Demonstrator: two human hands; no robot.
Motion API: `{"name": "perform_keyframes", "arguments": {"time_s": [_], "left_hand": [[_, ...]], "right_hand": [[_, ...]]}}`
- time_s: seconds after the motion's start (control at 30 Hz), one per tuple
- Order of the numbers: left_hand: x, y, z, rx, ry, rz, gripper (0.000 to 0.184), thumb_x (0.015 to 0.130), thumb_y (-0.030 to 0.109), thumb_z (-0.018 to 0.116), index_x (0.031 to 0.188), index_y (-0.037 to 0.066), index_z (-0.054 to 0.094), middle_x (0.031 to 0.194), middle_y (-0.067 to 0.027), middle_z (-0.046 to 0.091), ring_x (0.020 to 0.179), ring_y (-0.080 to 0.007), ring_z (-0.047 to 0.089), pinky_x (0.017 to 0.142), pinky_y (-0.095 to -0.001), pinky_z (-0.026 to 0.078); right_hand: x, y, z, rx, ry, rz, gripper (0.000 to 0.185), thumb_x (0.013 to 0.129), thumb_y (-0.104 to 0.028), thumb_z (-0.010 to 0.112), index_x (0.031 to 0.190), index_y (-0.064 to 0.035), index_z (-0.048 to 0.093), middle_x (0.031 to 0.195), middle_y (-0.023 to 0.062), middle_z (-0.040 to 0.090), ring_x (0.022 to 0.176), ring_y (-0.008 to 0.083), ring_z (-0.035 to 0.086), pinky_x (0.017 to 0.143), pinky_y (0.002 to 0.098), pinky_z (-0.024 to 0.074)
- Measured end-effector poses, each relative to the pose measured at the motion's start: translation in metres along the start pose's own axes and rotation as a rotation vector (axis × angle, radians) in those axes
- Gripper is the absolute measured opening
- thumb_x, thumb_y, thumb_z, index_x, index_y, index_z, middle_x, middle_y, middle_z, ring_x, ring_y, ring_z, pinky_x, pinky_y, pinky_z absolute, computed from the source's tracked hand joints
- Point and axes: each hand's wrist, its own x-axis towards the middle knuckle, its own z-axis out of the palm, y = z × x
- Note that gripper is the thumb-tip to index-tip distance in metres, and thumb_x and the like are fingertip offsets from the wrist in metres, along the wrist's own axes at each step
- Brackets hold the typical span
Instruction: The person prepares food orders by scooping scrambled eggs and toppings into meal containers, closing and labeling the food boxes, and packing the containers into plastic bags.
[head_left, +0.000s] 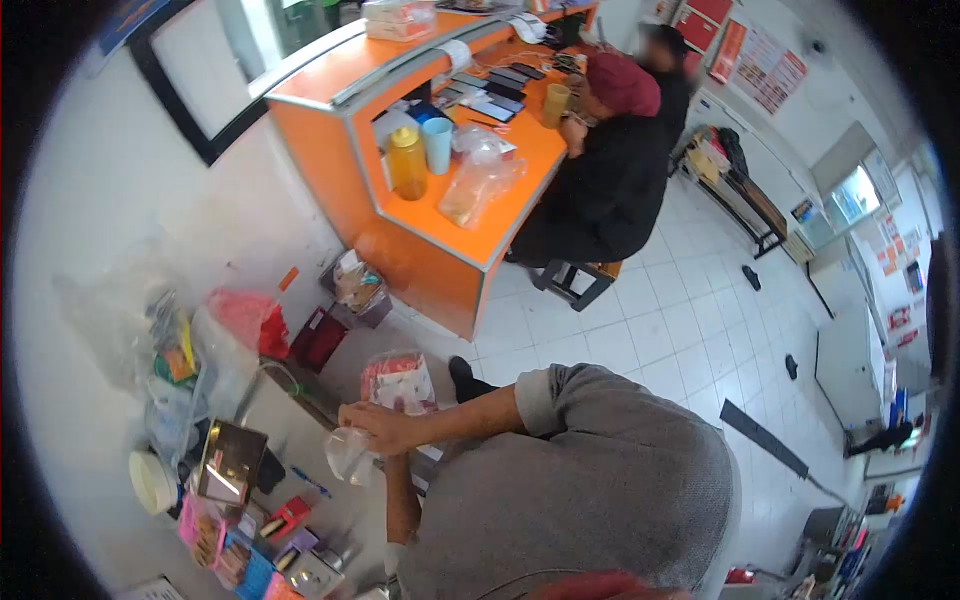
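My right hand (378, 428) is closed on the top of a clear plastic bag (350, 456), its fingers pressed together. Just beneath it, my left hand (398, 466) comes up to the same spot; its fingers are mostly hidden behind the right hand. The bag hangs beside a pale work surface (355, 525), and what it holds is not clear. Right behind my hands is a red and white package (398, 378).
On the surface lie a dark-framed device (232, 462), a blue pen (311, 482) and a red box (288, 517). Bags pile against the wall. A person (610, 180) sits at an orange counter (430, 290) with phones, a yellow bottle (407, 163) and cups; another person is behind.
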Motion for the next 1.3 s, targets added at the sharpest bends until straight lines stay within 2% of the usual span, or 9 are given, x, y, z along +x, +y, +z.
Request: {"name": "perform_keyframes", "arguments": {"time_s": [0.07, 0.23, 0.4, 0.6, 0.7, 0.83, 0.97, 1.07, 1.3], "left_hand": [[0.026, 0.005, 0.019, -0.155, -0.041, -0.013, 0.058, 0.096, 0.037, 0.046, 0.144, 0.012, 0.023, 0.14, -0.0173, 0.038, 0.124, -0.0324, 0.043, 0.105, -0.0478, 0.035], [0.12, 0.032, 0.043, -0.552, -0.157, -0.044, 0.056, 0.099, 0.037, 0.041, 0.145, 0.013, 0.02, 0.14, -0.0174, 0.038, 0.123, -0.0326, 0.044, 0.104, -0.0488, 0.036], [0.189, 0.135, 0.069, -0.856, -0.225, -0.321, 0.044, 0.099, 0.039, 0.035, 0.134, 0.013, 0.038, 0.135, -0.0167, 0.044, 0.119, -0.0328, 0.048, 0.101, -0.0471, 0.038], [0.243, 0.154, 0.081, -1.042, -0.273, -0.536, 0.039, 0.1, 0.039, 0.034, 0.123, 0.01, 0.046, 0.125, -0.0148, 0.053, 0.112, -0.0297, 0.052, 0.098, -0.0458, 0.041], [0.255, 0.182, 0.071, -0.848, -0.282, -0.488, 0.047, 0.099, 0.044, 0.037, 0.125, 0.006, 0.046, 0.125, -0.0153, 0.053, 0.111, -0.0269, 0.052, 0.098, -0.0404, 0.039], [0.263, 0.194, 0.031, -0.234, -0.197, -0.279, 0.053, 0.098, 0.046, 0.039, 0.129, 0.003, 0.044, 0.127, -0.0173, 0.052, 0.114, -0.0278, 0.05, 0.099, -0.0386, 0.037], [0.261, 0.185, -0.021, 0.118, 0.08, -0.157, 0.055, 0.098, 0.045, 0.04, 0.131, 0.002, 0.042, 0.128, -0.0189, 0.051, 0.116, -0.0289, 0.049, 0.1, -0.0386, 0.036], [0.239, 0.17, -0.056, 0.29, 0.23, -0.178, 0.057, 0.097, 0.045, 0.04, 0.134, 0.001, 0.041, 0.129, -0.0201, 0.05, 0.117, -0.0298, 0.048, 0.101, -0.0387, 0.035], [0.169, 0.107, -0.09, 0.493, 0.438, -0.409, 0.062, 0.097, 0.045, 0.042, 0.138, -0.001, 0.037, 0.131, -0.0228, 0.049, 0.121, -0.0318, 0.046, 0.103, -0.0387, 0.033]], "right_hand": [[0.01, 0.005, -0.027, -0.138, -0.123, 0.048, 0.055, 0.064, -0.017, 0.072, 0.109, -0.0063, 0.043, 0.097, 0.0135, 0.054, 0.102, 0.0318, 0.052, 0.096, 0.0444, 0.0331], [0.017, -0.03, -0.152, -0.007, 0.072, -0.156, 0.075, 0.068, -0.013, 0.071, 0.134, -0.0044, 0.037, 0.14, 0.0162, 0.037, 0.134, 0.0376, 0.029, 0.113, 0.0427, 0.0184], [0.019, 0.046, -0.251, -0.938, -0.019, -0.307, 0.086, 0.064, -0.025, 0.081, 0.137, -0.0169, 0.035, 0.144, 0.0148, 0.033, 0.136, 0.0352, 0.027, 0.11, 0.0487, 0.0258], [0.079, 0.084, -0.307, -0.598, 0.234, -0.696, 0.073, 0.066, -0.041, 0.079, 0.126, -0.013, 0.048, 0.136, 0.0181, 0.043, 0.134, 0.0331, 0.034, 0.108, 0.0486, 0.0294], [0.11, 0.084, -0.322, -0.513, 0.064, -0.398, 0.112, 0.048, -0.045, 0.087, 0.138, -0.0091, 0.032, 0.142, 0.0189, 0.033, 0.134, 0.0358, 0.031, 0.11, 0.0496, 0.0261], [0.141, 0.067, -0.253, 1.171, 0.022, 0.501, 0.096, 0.07, -0.074, 0.059, 0.133, -0.0041, 0.042, 0.127, 0.0185, 0.051, 0.118, 0.0376, 0.049, 0.102, 0.0435, 0.0369], [0.136, 0.066, -0.225, 1.042, -0.463, 0.65, 0.081, 0.08, -0.076, 0.041, 0.117, -0.0055, 0.057, 0.1, 0.0165, 0.063, 0.092, 0.0312, 0.062, 0.086, 0.0416, 0.0467], [0.157, 0.056, -0.218, 1.051, -0.257, 1.156, 0.059, 0.088, -0.062, 0.044, 0.104, -0.0081, 0.062, 0.076, 0.0108, 0.061, 0.064, 0.0196, 0.057, 0.073, 0.0389, 0.0498], [0.187, 0.114, -0.207, 0.968, 0.122, 1.001, 0.036, 0.092, -0.041, 0.049, 0.104, -0.0077, 0.057, 0.069, 0.0009, 0.054, 0.05, 0.0074, 0.045, 0.066, 0.036, 0.0478]]}}
